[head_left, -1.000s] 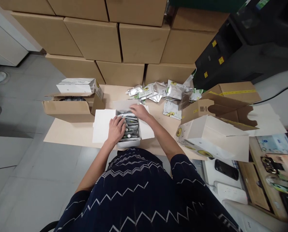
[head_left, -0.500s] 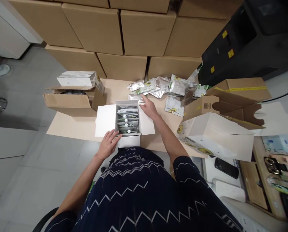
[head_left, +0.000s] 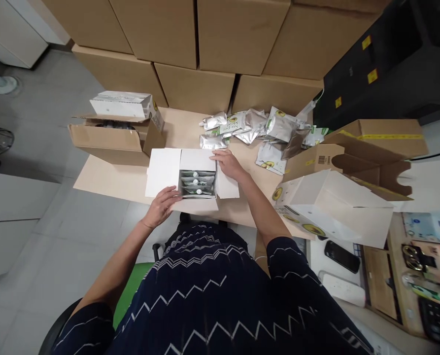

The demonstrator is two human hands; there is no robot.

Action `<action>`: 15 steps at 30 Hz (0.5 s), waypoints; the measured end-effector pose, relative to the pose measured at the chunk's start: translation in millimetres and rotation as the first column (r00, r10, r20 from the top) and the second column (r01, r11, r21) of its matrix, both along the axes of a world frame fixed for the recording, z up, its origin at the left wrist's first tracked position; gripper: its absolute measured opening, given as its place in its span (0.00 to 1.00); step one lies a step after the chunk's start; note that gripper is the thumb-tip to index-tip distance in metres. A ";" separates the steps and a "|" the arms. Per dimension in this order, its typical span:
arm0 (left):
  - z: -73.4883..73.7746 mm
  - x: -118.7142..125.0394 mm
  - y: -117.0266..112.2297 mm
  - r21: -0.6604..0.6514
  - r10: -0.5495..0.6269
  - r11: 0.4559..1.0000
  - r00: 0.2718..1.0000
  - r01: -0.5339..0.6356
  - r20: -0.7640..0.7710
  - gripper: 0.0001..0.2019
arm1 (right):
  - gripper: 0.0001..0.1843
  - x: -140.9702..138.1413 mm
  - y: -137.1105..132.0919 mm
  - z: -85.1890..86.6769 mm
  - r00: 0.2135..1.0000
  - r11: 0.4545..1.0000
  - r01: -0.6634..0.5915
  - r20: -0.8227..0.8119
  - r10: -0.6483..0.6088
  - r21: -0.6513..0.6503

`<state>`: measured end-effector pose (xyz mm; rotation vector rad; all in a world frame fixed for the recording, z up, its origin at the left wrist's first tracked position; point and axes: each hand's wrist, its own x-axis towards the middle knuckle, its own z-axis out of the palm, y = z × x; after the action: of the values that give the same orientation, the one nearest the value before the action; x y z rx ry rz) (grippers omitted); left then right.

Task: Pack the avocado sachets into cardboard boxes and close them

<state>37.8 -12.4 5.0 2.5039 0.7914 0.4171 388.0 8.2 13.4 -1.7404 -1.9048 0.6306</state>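
Centrally, near the front edge of the bench [head_left: 112, 185], an open white box [head_left: 163, 172] stands with its side flaps spread out. The far flap [head_left: 197, 159] leans over the rear part of the opening, and a row of silvery pouches [head_left: 197, 184] with white caps stands upright in front of it. The right hand [head_left: 227, 163] rests its fingers on that flap's right end; whether the thumb pinches it, I cannot tell. The left hand [head_left: 162, 206] touches the box's near left corner, its fingers together; how firm its grip is, I cannot tell.

Beyond the box, to the right, loose pouches [head_left: 254, 125] lie heaped on the bench. An open brown carton [head_left: 105, 143] sits at the left, just in front of a smaller white carton [head_left: 119, 105]. At the right lies a white package [head_left: 338, 207] with avocado prints.
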 end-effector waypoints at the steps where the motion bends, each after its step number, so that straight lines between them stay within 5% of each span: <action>1: 2.3 4.3 0.1 -0.006 0.049 0.999 0.999 -0.049 0.007 0.18 | 0.29 -1.7 -1.6 -1.0 1.000 1.000 -0.003 0.022 0.003 -0.003; 6: 6.6 35.1 -0.1 0.019 0.438 0.899 0.899 -0.438 -0.008 0.16 | 0.29 -7.6 -7.0 -7.3 0.994 1.000 -0.014 0.107 0.013 0.002; 8: 7.0 48.4 0.7 0.048 0.517 0.855 0.856 -0.517 0.010 0.23 | 0.30 -9.1 -9.6 -8.9 0.991 1.000 -0.012 0.130 0.011 0.007; 15: 10.5 80.1 2.8 0.237 0.349 0.927 0.898 -0.289 -0.268 0.25 | 0.28 -14.3 -19.2 -3.7 0.994 0.999 -0.006 0.106 0.002 0.035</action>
<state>117.9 -9.5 15.5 2.6578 1.3592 0.2206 373.7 -11.0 9.7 -1.7802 -1.9785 0.5120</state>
